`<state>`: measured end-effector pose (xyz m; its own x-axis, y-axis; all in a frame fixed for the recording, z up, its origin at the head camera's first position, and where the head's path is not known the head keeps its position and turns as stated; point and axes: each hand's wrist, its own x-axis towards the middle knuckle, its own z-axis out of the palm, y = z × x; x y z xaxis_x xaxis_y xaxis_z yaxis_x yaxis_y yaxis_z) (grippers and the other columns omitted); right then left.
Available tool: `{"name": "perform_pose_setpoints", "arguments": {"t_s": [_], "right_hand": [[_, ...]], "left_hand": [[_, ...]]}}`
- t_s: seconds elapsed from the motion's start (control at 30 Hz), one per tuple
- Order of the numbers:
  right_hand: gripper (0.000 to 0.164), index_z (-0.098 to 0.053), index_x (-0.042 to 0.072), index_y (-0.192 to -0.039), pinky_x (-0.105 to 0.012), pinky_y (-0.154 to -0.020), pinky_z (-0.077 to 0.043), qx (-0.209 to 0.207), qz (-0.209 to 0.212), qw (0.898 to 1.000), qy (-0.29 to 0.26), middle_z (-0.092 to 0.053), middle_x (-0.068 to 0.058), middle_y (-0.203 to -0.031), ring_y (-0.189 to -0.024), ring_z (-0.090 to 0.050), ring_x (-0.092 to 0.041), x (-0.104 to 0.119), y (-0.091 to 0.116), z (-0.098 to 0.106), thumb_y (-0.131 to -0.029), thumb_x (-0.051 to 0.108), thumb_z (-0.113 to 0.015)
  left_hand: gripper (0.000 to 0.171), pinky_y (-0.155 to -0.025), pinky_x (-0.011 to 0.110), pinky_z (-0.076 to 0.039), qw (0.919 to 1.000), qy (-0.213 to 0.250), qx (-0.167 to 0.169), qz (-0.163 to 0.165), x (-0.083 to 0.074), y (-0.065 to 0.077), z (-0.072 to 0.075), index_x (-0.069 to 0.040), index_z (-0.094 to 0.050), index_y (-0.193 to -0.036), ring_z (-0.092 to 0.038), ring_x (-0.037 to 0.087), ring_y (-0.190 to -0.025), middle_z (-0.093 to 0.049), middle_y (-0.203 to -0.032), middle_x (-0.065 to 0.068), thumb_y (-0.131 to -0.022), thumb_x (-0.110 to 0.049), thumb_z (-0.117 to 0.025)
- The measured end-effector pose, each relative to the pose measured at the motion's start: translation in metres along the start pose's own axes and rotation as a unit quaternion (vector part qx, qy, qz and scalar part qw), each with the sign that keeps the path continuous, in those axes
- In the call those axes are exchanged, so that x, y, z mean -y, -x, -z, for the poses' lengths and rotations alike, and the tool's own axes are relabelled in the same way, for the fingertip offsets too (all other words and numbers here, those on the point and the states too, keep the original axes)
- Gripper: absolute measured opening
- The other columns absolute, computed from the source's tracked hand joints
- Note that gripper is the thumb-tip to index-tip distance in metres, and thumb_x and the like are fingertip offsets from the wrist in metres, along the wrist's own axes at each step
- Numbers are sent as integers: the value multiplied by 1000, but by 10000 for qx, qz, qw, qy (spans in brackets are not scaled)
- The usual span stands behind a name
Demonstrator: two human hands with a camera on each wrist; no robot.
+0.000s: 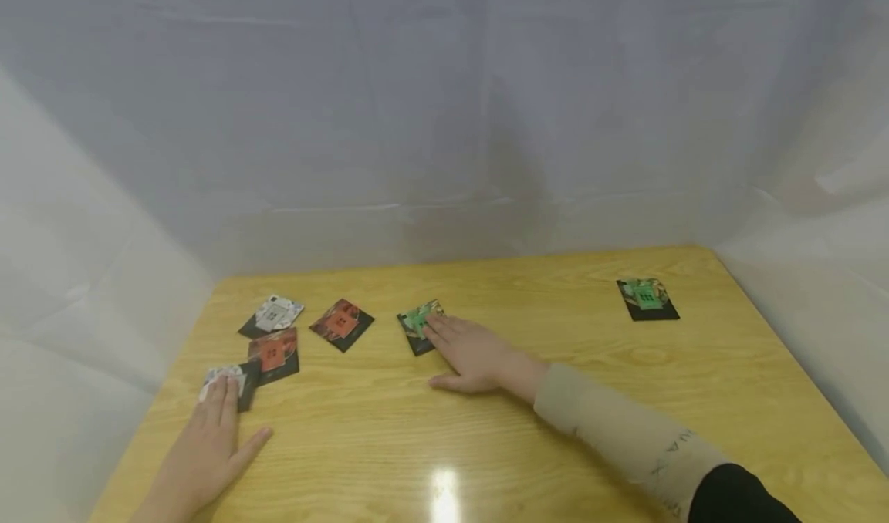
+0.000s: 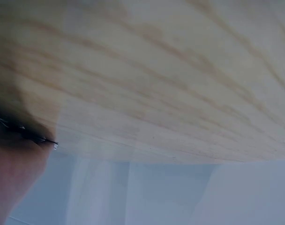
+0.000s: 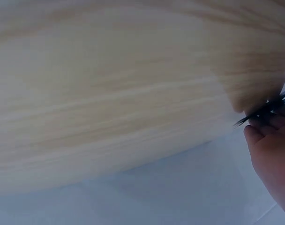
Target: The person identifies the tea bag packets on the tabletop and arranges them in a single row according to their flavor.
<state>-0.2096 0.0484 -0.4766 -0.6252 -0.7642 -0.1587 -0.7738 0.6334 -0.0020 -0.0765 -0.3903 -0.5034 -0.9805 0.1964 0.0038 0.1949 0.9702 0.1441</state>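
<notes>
My left hand [image 1: 204, 450] lies at the table's left front with straight fingers on a black packet with a white label [image 1: 243, 388]. The fingertips cover part of that label. In the middle, the fingers of my right hand [image 1: 475, 353] rest straight across a black packet with a green label [image 1: 413, 324], hiding its right side. Each wrist view catches only part of a hand: the left hand [image 2: 13, 173] at the lower left and the right hand [image 3: 273, 150] at the right, each beside a thin dark packet edge. The packets' contents cannot be seen.
Near the left hand lie a red-labelled packet [image 1: 275, 355] and another white-labelled packet [image 1: 274, 315]. A second red-labelled packet [image 1: 342, 324] is between the hands. Far right is another green-labelled packet [image 1: 647, 299]. White sheeting [image 1: 444, 122] surrounds the wooden table [image 1: 361, 446] at the back and sides.
</notes>
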Motion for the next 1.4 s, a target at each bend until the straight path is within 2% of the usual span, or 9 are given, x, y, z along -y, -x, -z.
{"name": "perform_pose_setpoints", "arguments": {"t_s": [0.2, 0.47, 0.6, 0.97, 1.2, 1.4], "right_hand": [[93, -20, 1, -168, -42, -138, -20, -70, -179, 9995, -235, -15, -20, -177, -166, -17, -33, -22, 14, -3, -108, 68, -38], [93, -20, -2, -168, -46, -137, -21, -202, -458, 9981, -349, -15, -22, -176, -166, -19, -36, -50, 35, -9, -108, 66, -40], [93, -20, -3, -167, -47, -137, -21, -217, -638, 9968, -436, -15, -24, -176, -165, -19, -38, -62, 46, -11, -108, 66, -39], [90, -25, -8, -164, -53, -135, -26, -406, -1055, 9915, -645, -20, -29, -174, -163, -24, -43, -87, 79, -11, -109, 59, -47], [89, -25, -9, -164, -54, -134, -26, -439, -1317, 9883, -636, -20, -29, -173, -162, -24, -44, -103, 97, -18, -109, 57, -48], [88, -26, -14, -161, -55, -134, -28, -543, -1413, 9867, -600, -23, -33, -171, -161, -26, -47, -114, 116, -20, -109, 53, -50]], "left_hand": [[99, -124, 28, 25, 10000, -2, -22, -13, 0, 2, 1, 23, -10, -159, -15, 67, -153, -8, -166, 48, -109, -51, -52], [97, -120, 19, 26, 9999, -15, -99, -43, -3, 1, 3, 24, -13, -158, -17, 67, -153, -12, -165, 49, -109, -49, -53], [96, -121, 21, 24, 9998, 2, -168, -50, -5, 0, 4, 25, -15, -157, -19, 67, -152, -14, -164, 49, -109, -49, -54], [97, -118, 18, 26, 10000, 12, -28, -31, -5, -1, 4, 24, -12, -158, -16, 67, -153, -10, -165, 49, -109, -50, -52], [98, -124, 28, 24, 10000, 1, -70, -11, -5, -1, 4, 24, -13, -158, -19, 67, -151, -12, -164, 49, -109, -51, -53], [98, -121, 23, 26, 9999, 113, -51, -25, -3, 1, 2, 25, -11, -158, -13, 67, -153, -8, -165, 49, -109, -49, -53]]}}
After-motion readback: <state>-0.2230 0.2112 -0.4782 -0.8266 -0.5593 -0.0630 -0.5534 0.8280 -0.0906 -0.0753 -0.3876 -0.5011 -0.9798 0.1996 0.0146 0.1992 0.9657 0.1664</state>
